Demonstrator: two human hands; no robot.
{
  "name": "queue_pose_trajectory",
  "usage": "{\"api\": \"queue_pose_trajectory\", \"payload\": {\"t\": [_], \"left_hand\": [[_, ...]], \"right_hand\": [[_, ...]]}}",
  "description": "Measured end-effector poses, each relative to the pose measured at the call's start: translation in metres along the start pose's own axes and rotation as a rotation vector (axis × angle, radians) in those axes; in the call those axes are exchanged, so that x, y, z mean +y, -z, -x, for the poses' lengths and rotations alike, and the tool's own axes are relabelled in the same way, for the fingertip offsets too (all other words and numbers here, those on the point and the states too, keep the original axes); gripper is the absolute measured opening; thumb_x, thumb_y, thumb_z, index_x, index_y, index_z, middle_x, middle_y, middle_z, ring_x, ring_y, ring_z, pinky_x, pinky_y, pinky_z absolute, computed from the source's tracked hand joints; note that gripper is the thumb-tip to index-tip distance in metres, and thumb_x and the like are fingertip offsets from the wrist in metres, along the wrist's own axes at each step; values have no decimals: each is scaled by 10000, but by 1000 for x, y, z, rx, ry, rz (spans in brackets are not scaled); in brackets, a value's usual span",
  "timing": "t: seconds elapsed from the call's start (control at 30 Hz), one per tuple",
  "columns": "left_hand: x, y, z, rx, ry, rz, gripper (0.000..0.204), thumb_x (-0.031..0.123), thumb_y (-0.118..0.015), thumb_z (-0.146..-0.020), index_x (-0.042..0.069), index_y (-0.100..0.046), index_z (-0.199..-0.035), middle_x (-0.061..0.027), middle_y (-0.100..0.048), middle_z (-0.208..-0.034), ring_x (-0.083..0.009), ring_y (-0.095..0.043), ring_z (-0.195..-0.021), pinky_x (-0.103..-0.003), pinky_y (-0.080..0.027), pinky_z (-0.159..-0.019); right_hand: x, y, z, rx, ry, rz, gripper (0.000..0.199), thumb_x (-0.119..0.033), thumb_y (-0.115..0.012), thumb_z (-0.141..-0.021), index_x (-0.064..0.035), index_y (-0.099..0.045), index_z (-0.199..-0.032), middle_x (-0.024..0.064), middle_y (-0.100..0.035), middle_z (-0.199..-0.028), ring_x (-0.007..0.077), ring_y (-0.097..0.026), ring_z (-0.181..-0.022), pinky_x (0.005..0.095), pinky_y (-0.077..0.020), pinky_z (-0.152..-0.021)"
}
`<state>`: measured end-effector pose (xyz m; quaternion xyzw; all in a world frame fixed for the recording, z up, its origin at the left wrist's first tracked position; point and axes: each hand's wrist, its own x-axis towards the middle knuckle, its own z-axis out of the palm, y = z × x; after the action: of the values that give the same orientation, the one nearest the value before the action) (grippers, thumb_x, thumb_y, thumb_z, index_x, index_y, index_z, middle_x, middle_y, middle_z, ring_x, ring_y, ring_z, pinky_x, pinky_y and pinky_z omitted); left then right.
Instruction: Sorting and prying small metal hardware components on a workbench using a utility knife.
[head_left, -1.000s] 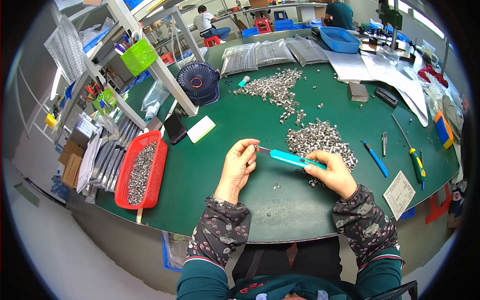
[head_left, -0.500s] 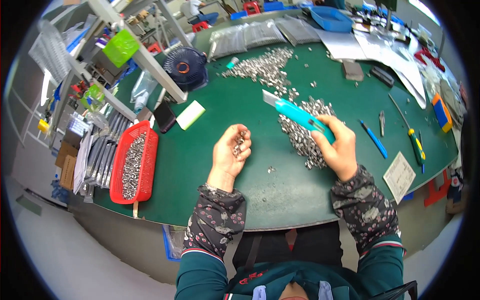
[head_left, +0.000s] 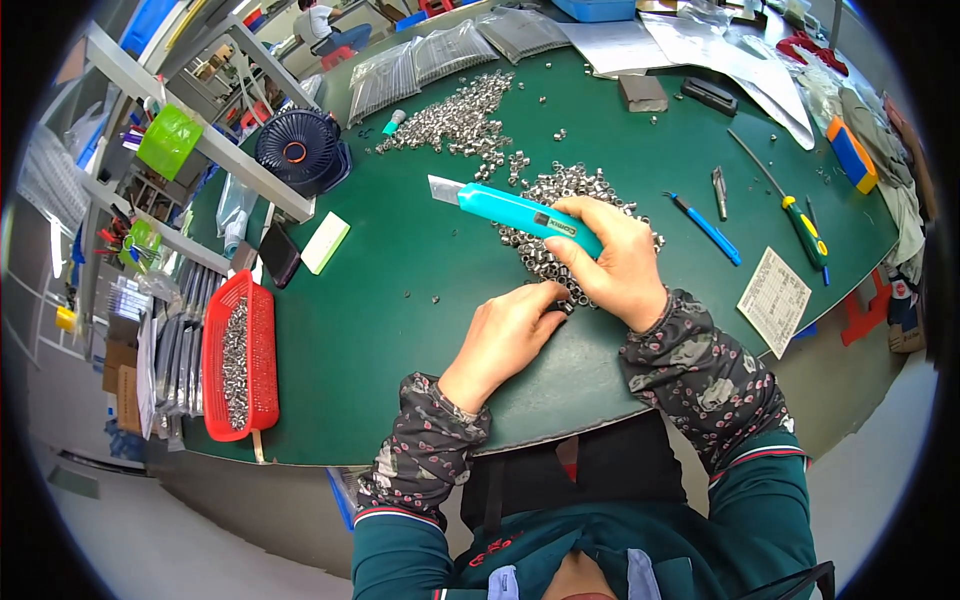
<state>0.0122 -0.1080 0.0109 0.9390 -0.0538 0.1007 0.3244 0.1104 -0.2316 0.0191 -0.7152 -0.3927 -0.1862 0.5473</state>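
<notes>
My right hand (head_left: 612, 262) grips the knife (head_left: 515, 211) tight, blade pointing away (safer). My left hand (head_left: 510, 335) curls loosely, fingertips on the nuts (head_left: 560, 215) just under the right fingers, holding nothing I can see.

This is a workshop, a small-parts assembly floor. A green bench (head_left: 400, 300) carries heaps of little metal parts (head_left: 455, 115), with a red basket (head_left: 238, 360) of more at its left edge. Hand tools lie toward the right edge: a screwdriver (head_left: 790, 205), a blue pen (head_left: 705, 228), tweezers (head_left: 720, 192). Bagged parts (head_left: 420, 60) line the far edge beside a desk fan (head_left: 297, 152). Metal shelving (head_left: 150, 140) stands at the left, and another worker (head_left: 320, 20) sits at a bench beyond.
</notes>
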Motion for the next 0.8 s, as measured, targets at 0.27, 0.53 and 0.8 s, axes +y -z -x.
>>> {"api": "queue_pose_trajectory", "payload": {"t": [0.27, 0.53, 0.8], "left_hand": [[-3, -1, -4, -3, 0, -108, 175, 70, -637, -727, 25, -547, -870, -125, -608, -814, -284, -605, -771, -358, -473, -642], [-32, 34, 2, 72, 451, 1075, 78, 129, -543, -863, 64, -513, -894, -16, -544, -722, -25, -377, -492, -159, -286, -402], [-74, 61, 14, 377, 311, 1567, 93, 103, -484, -891, 50, -528, -953, -61, -541, -803, -36, -360, -490, -146, -239, -346]], "right_hand": [[0, -1, -1, -11, -3, -22, 264, -119, -664, -719, -4, -585, -944, 141, -605, -819, 251, -604, -705, 309, -467, -627], [0, -3, -3, -22, 36, -11, 282, -123, -667, -713, 6, -585, -950, 156, -614, -856, 264, -615, -757, 314, -471, -677], [0, 0, 2, -153, -10, -3, 259, -182, -660, -723, -31, -598, -924, 131, -615, -781, 278, -608, -677, 327, -469, -600]]}}
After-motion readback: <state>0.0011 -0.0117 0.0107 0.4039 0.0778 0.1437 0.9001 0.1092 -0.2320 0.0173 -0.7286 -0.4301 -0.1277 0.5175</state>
